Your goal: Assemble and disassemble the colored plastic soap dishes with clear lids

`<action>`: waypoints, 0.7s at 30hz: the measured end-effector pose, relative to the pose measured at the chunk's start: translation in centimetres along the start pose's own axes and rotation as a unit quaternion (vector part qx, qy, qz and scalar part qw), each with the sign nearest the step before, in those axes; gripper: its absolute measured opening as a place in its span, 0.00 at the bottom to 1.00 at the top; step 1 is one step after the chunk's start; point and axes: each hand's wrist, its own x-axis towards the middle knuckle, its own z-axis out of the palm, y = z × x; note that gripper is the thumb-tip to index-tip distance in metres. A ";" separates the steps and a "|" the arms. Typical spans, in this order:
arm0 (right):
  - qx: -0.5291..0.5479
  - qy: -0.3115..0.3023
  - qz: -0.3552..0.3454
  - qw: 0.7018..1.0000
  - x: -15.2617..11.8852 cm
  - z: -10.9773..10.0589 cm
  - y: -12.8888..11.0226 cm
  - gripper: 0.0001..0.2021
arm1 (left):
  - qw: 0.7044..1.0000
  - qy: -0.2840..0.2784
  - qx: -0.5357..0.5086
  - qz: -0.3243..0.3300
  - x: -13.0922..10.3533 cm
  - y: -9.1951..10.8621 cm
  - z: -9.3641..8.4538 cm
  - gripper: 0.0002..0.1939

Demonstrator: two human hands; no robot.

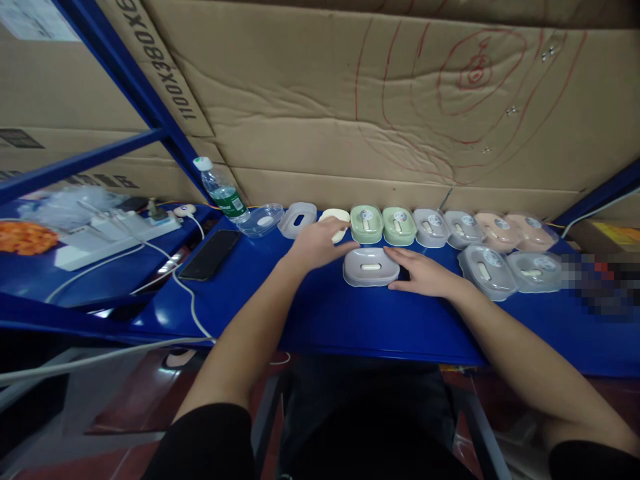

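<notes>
A translucent grey plastic box (360,272) with a white strip in its lid's centre lies in front of me. My right hand (423,272) grips its right end, thumb at the near corner and fingers at the far corner. My left hand (315,245) reaches past the box's left side with thumb and fingers apart. Its fingertips are over a cream rounded piece (333,215), partly hidden beneath them; whether they touch it is unclear. Beside that piece stands a green lidded box (367,233) with a round sticker.
More lidded boxes, green (399,235), grey (431,237) and pink (493,239), line the back. Two grey boxes (487,280) stand at the right. Leftward are a grey lid-like frame (289,225), a clear lid (261,228), a bottle (225,193), a phone (210,255) and a white cable (193,303).
</notes>
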 end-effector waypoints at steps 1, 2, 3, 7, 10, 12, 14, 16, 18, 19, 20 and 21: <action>0.001 -0.002 0.001 1.000 0.0 0.0 0.0 0.49 | 0.998 0.044 0.016 -0.042 0.1 -0.8 -0.6 0.25; 0.002 -0.004 0.001 1.000 0.0 -0.1 0.0 0.49 | 0.992 0.081 0.032 -0.092 0.2 -1.6 -1.3 0.23; 0.002 -0.007 0.002 1.000 0.0 -0.1 0.0 0.49 | 0.982 0.111 0.050 -0.143 0.2 -2.7 -1.9 0.21; -0.005 -0.014 0.007 1.000 0.0 -0.1 0.1 0.48 | 0.931 0.155 0.111 -0.311 -0.4 -7.1 -3.7 0.20; -0.006 -0.012 0.005 1.000 0.0 0.1 0.3 0.49 | 0.906 0.113 0.117 -0.392 -1.0 -9.5 -4.1 0.22; -0.006 -0.008 0.002 1.000 0.0 0.2 0.4 0.49 | 0.896 0.079 0.112 -0.422 -1.2 -10.4 -4.0 0.22; -0.005 -0.004 -0.001 1.000 0.0 0.3 0.5 0.50 | 0.894 0.059 0.108 -0.430 -1.2 -10.9 -3.7 0.22; -0.002 -0.001 -0.003 1.000 0.0 0.3 0.5 0.49 | 0.896 0.049 0.104 -0.430 -1.2 -11.3 -3.5 0.21; -0.001 -0.002 -0.004 1.000 0.0 0.2 0.4 0.49 | 0.894 0.042 0.102 -0.435 -1.0 -11.6 -3.3 0.20; -0.002 -0.004 -0.003 1.000 0.0 0.2 0.3 0.49 | 0.891 0.040 0.103 -0.440 -1.0 -11.7 -3.2 0.19; -0.003 -0.006 -0.001 1.000 0.0 0.1 0.3 0.49 | 0.888 0.038 0.106 -0.446 -1.0 -11.8 -3.2 0.18; -0.005 -0.008 0.000 1.000 0.0 0.1 0.2 0.49 | 0.885 0.036 0.109 -0.451 -0.9 -11.8 -3.1 0.17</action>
